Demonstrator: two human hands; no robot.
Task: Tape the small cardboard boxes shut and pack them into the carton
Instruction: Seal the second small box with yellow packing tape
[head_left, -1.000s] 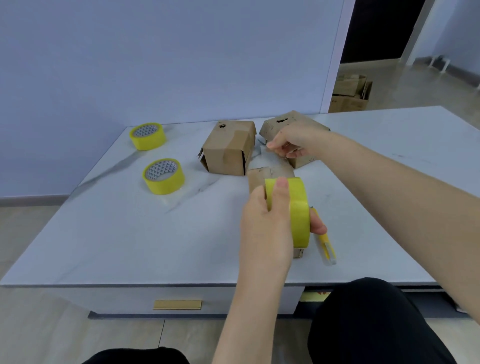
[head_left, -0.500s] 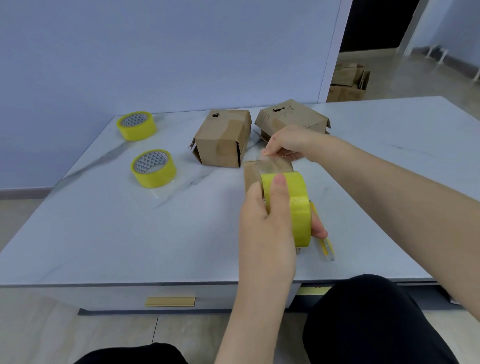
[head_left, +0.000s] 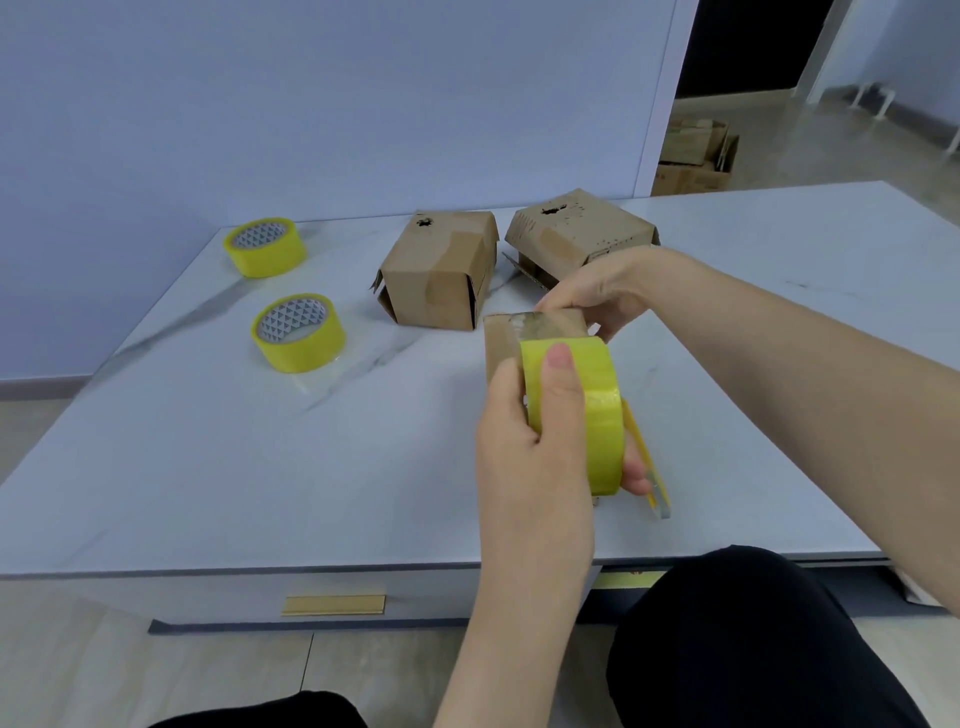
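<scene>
My left hand (head_left: 535, 457) grips a yellow tape roll (head_left: 592, 410) upright above the table's near middle, thumb on its outer band. Just beyond the roll stands a small cardboard box (head_left: 504, 340), partly hidden by it. A clear strip of tape runs from the roll onto the box's top edge, where my right hand (head_left: 597, 291) pinches the tape's end against the far side. Two more small cardboard boxes lie behind: one (head_left: 441, 270) on its side with loose flaps, the other (head_left: 576, 228) tilted, behind my right hand.
Two spare yellow tape rolls (head_left: 298, 332) (head_left: 265, 247) lie on the white marble table (head_left: 208, 467) at the left. A yellow utility knife (head_left: 649, 467) lies behind my left hand. Cardboard cartons (head_left: 696, 156) sit on the floor beyond the doorway.
My right hand has drawn the tape's end back and down from the far boxes onto the near box's top edge. The roll in my left hand has stayed close to the box.
</scene>
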